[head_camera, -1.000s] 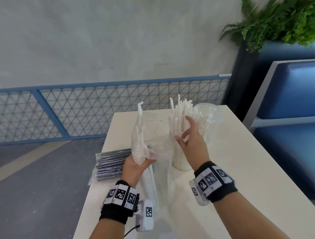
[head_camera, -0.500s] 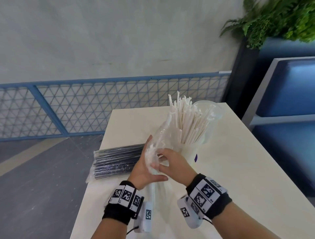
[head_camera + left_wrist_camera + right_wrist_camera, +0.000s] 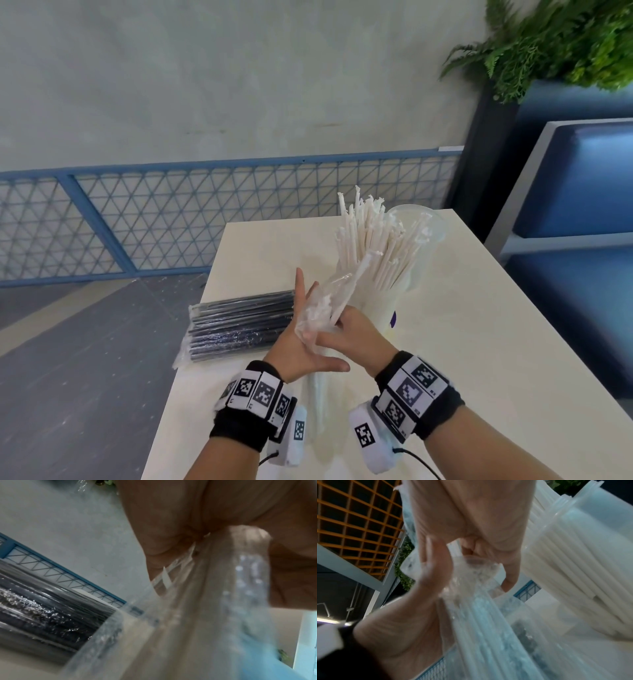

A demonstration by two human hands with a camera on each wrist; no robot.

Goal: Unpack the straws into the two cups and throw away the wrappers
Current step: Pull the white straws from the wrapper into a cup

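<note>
A crumpled clear wrapper [image 3: 323,305] is pressed between the left hand [image 3: 301,339], fingers straight, and the right hand [image 3: 359,334], fingers curled round it, its long axis angled up toward the surface's [image 3: 479,342] far edge. White straws [image 3: 370,246] stand upright in a cup [image 3: 380,308] just behind. Black straws [image 3: 239,323] lie along the left edge, still packed.
</note>
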